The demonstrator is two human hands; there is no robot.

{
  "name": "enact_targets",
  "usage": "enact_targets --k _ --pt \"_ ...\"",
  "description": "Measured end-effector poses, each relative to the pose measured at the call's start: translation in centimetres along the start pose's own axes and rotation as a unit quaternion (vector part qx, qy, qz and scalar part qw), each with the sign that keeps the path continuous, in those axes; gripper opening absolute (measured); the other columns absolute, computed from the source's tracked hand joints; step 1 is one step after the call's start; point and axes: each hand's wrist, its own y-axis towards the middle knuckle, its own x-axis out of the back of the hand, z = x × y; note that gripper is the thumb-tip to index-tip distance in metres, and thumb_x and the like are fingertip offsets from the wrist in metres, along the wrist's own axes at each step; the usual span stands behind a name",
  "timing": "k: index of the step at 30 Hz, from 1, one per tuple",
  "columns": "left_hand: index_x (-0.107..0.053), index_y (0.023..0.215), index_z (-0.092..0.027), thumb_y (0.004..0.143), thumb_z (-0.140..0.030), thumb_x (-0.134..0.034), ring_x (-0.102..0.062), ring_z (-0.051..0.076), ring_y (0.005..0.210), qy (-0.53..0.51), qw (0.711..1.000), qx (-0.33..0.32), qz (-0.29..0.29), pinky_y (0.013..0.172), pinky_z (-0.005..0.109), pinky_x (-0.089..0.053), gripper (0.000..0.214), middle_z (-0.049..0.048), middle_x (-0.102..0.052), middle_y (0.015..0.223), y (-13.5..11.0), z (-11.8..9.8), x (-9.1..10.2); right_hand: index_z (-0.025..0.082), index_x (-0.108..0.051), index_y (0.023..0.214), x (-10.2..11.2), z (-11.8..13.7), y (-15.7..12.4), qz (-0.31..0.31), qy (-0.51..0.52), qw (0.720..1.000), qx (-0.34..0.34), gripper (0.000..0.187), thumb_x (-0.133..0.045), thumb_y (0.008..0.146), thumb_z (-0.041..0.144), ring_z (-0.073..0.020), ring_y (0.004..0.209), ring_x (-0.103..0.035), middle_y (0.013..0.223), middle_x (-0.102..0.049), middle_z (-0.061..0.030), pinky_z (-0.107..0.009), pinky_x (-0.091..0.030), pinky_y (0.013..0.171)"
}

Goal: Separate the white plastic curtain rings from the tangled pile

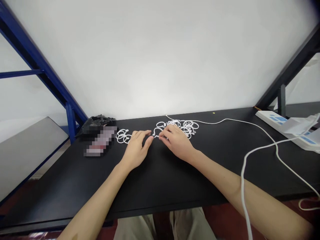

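My left hand (137, 149) and my right hand (176, 141) rest on the black table (160, 180), fingertips meeting around a small white plastic loop tie (156, 135). Both hands pinch it, left from the left side, right from the right. A pile of several looped white ties (185, 127) lies just behind my right hand. A smaller cluster of closed white loops (123, 136) lies to the left of my left hand.
A dark crumpled object (98, 122) and a blurred-out item (100, 142) sit at the left. A white cable (260, 146) runs across the right side toward me. A white power strip (277, 121) with papers (300, 125) lies far right. Blue shelf frame (70, 121) stands left.
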Motion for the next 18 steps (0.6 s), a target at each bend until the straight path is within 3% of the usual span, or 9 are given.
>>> enact_targets --k 4,8,14,18 --pt "-0.052 0.133 -0.023 0.099 -0.047 -0.037 -0.057 0.022 0.116 -0.203 0.977 0.043 0.048 0.103 0.037 -0.042 0.045 0.0054 -0.062 0.129 -0.2 -1.2 0.0 0.02 -0.06 0.097 0.2 1.1 -0.2 -0.032 0.174 0.984 0.037 0.008 -0.051 0.096 0.02 -0.0159 0.09 -0.057 0.096 -0.059 -0.0057 -0.03 -0.048 0.081" --pt "-0.049 0.137 -0.023 0.093 -0.05 -0.05 -0.054 0.023 0.123 -0.321 0.941 0.068 0.081 0.097 0.032 -0.048 0.051 0.0068 -0.056 0.137 -0.3 -1.8 0.3 0.021 -0.057 0.094 0.4 1.6 -0.4 -0.019 0.24 0.97 0.035 0.006 -0.051 0.096 0.02 -0.0148 0.088 -0.057 0.096 -0.059 -0.0043 -0.03 -0.049 0.08" --pt "-0.047 0.138 -0.027 0.09 -0.04 -0.058 -0.062 0.017 0.099 -0.331 0.938 0.062 0.087 0.09 0.03 -0.051 0.05 0.0035 -0.063 0.113 -0.2 -2.1 0.5 0.021 -0.054 0.092 0.2 1.9 -0.6 0.014 0.25 0.968 0.018 0.006 -0.049 0.093 0.017 -0.0146 0.084 -0.058 0.093 -0.059 -0.0031 -0.031 -0.049 0.077" --pt "-0.056 0.128 -0.026 0.089 -0.036 -0.057 -0.06 0.014 0.077 -0.222 0.972 0.062 0.035 0.075 0.028 -0.052 0.04 0.0 -0.062 0.088 -0.1 -1.8 0.4 0.021 -0.048 0.112 0.4 2.2 -0.8 -0.004 0.285 0.958 -0.038 0.024 -0.051 0.089 0.015 -0.0154 0.089 -0.062 0.1 -0.061 -0.0045 -0.033 -0.052 0.082"
